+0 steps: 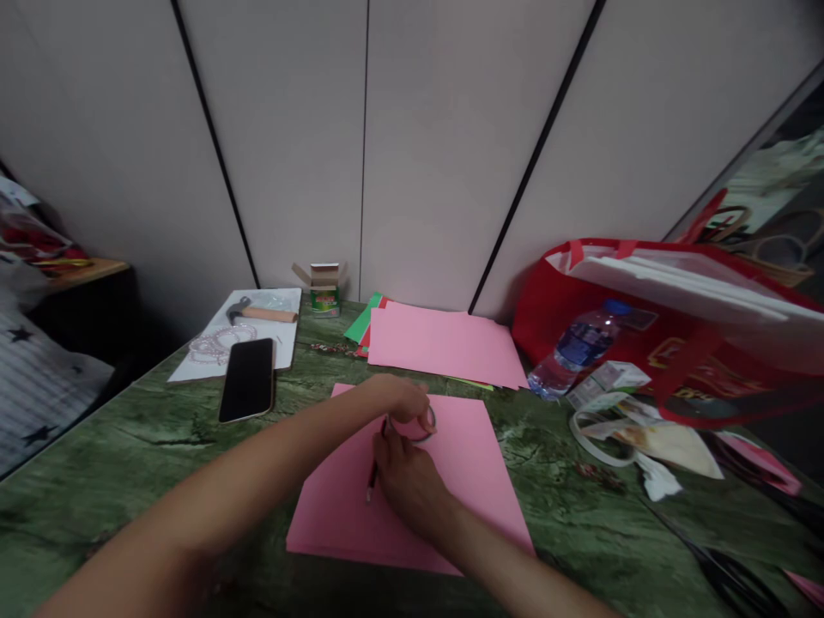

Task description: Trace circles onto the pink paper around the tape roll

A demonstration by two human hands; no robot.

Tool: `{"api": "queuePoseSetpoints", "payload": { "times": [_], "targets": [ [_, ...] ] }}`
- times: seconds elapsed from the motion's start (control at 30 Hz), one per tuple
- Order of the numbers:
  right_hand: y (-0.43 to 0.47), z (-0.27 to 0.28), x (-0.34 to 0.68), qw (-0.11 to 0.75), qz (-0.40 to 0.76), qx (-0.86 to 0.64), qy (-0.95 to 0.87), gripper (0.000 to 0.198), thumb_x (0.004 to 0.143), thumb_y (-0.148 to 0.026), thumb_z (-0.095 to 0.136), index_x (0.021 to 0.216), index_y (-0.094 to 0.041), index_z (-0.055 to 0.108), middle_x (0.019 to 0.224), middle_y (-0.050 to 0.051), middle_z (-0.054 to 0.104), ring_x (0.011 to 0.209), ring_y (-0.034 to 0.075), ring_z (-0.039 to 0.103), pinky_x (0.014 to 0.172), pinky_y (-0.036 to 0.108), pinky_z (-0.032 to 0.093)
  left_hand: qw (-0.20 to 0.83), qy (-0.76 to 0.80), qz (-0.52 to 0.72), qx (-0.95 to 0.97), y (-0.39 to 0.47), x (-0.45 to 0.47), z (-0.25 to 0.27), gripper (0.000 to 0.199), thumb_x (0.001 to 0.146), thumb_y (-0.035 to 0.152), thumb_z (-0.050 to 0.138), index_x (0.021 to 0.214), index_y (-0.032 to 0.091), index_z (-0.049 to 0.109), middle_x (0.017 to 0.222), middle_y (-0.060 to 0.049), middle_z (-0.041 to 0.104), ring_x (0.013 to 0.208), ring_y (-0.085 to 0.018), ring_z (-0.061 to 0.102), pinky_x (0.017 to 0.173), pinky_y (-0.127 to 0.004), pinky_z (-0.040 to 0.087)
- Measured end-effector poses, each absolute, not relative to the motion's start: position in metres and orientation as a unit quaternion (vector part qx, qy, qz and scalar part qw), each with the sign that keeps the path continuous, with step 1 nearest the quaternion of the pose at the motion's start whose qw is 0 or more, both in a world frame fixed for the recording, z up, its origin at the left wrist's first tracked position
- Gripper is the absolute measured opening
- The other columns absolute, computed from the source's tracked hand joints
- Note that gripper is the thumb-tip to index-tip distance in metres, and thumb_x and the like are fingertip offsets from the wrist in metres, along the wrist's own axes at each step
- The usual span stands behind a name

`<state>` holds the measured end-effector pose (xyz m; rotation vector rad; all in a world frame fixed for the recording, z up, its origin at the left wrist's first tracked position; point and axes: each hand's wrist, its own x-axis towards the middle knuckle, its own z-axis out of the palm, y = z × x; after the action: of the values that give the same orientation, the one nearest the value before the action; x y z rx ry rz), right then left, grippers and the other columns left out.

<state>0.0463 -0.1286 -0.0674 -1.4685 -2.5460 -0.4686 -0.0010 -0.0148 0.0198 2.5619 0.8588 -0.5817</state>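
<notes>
A stack of pink paper [476,481] lies on the table in front of me. My right hand [405,472] rests on it, its fingers closed on a slim dark pencil [372,482] with a pale end toward me. Just beyond it, my left hand [402,399] bends down over the sheet, thumb and fingers pinched at a small round thing with a dark rim [426,436]. Part of that round thing is covered by the fingers, so its exact kind is unclear. The pencil's far end sits close to the left hand.
Behind the stack lie more coloured sheets [444,343]. A phone [248,378], a hammer [263,315] on white paper and a small green box [325,296] are at left. Rightward are a water bottle [576,348], a red bag [695,343] and a white strap [592,442].
</notes>
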Motion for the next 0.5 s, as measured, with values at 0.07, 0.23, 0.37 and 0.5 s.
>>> {"api": "queuePoseSetpoints", "payload": {
  "times": [0.07,0.23,0.37,0.5],
  "targets": [
    [-0.131,-0.067,0.047,0.084,-0.152,-0.490,-0.854,0.030,0.077,-0.002,0.046,0.107,-0.003,0.052,0.094,0.022,0.061,0.069,0.023,0.062,0.045,0.029,0.048,0.175,0.304,-0.227,0.908,-0.016,-0.001,0.021,0.034,0.084,0.038,0.056,0.115,0.027,0.064,0.123,-0.010,0.055,0.107,-0.031,0.053,0.080,-0.036,0.047],
    [-0.141,-0.067,0.051,0.096,-0.143,-0.486,-0.857,0.037,0.075,-0.002,0.050,0.112,-0.002,0.048,0.096,0.021,0.060,0.072,0.023,0.061,0.047,0.029,0.049,0.151,0.284,-0.254,0.912,-0.019,-0.002,0.028,0.034,0.086,0.026,0.051,0.116,0.035,0.062,0.124,-0.007,0.053,0.109,-0.030,0.052,0.079,-0.035,0.046],
    [-0.152,-0.067,0.060,0.088,-0.115,-0.479,-0.866,0.034,0.075,-0.002,0.049,0.109,-0.005,0.050,0.094,0.019,0.060,0.071,0.022,0.060,0.047,0.028,0.048,0.136,0.276,-0.247,0.919,-0.020,-0.001,0.028,0.036,0.083,0.020,0.053,0.112,0.037,0.064,0.122,-0.008,0.054,0.103,-0.030,0.055,0.075,-0.036,0.047],
    [-0.161,-0.071,0.074,0.093,-0.099,-0.477,-0.869,0.032,0.078,-0.003,0.048,0.109,-0.007,0.051,0.097,0.019,0.060,0.073,0.022,0.060,0.050,0.029,0.049,0.126,0.264,-0.248,0.924,-0.018,-0.001,0.024,0.045,0.080,0.010,0.052,0.109,0.042,0.065,0.115,-0.006,0.056,0.098,-0.028,0.057,0.075,-0.035,0.046]
  ]
}}
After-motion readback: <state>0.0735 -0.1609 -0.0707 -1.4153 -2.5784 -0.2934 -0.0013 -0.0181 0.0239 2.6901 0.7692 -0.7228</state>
